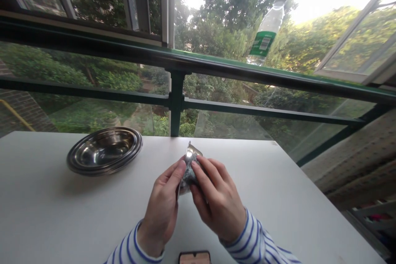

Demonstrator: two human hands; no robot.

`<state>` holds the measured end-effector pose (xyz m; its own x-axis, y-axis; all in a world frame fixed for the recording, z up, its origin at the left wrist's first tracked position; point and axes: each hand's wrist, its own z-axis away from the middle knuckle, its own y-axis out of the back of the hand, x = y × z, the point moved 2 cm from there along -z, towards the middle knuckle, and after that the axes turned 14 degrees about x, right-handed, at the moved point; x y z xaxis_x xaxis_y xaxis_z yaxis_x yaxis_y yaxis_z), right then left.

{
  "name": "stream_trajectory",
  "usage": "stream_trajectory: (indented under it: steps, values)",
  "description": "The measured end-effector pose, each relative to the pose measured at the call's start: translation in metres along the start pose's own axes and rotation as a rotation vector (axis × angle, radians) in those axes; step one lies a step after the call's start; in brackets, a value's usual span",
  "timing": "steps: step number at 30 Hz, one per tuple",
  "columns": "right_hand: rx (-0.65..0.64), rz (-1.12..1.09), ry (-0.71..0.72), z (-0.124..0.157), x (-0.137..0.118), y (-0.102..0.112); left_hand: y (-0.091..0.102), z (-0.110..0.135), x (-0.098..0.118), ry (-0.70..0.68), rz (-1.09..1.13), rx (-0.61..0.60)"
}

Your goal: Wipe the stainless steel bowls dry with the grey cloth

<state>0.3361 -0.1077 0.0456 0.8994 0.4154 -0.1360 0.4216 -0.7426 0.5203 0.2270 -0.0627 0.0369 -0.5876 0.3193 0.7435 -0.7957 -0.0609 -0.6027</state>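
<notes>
Fingers (178,172) of the left hand (161,202) are closed to the thickness of a rim: thumb up along the edge, the rest mostly hidden behind. They have hold of a small metal bowl (189,157), tipped on its side, raised in front of me over the white table (278,198). Right hand (221,200) is curled over the bowl's outer side, fingers bent and slightly spread, tips on it, gap just the bowl's width. Grey mottled patch under those tips; can't tell if reflection or cloth.

Clock centred on the held bowl, left to right. Ten o'clock: nested metal bowls (103,169), stacked, well apart from the hands. Twelve: green railing post (177,103), past the table edge. Six: phone (194,258), partly cut off, between the striped sleeves (252,235). One: clear bottle (264,33), green label, leaning right beside the top rail (216,64). Two: swung-out window pane (359,45). Three: patterned fabric (343,156), blurry.
</notes>
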Motion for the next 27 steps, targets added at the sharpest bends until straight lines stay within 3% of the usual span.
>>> stream_trajectory:
  steps: [2, 8, 20, 27]
  values:
    - [0.015, 0.017, 0.022, -0.001, 0.0, 0.001, -0.001, 0.0, 0.001, 0.004, 0.029, -0.009]
    - [0.105, 0.052, -0.109, -0.003, 0.006, 0.006, -0.003, 0.004, -0.002, 0.059, 0.063, -0.031]
    - [0.228, -0.064, 0.101, 0.01, -0.015, 0.004, -0.002, 0.006, 0.007, 0.115, 0.179, -0.081]
    - [0.197, 0.021, 0.187, 0.011, -0.013, -0.001, 0.0, 0.001, 0.007, 0.07, 0.143, -0.055]
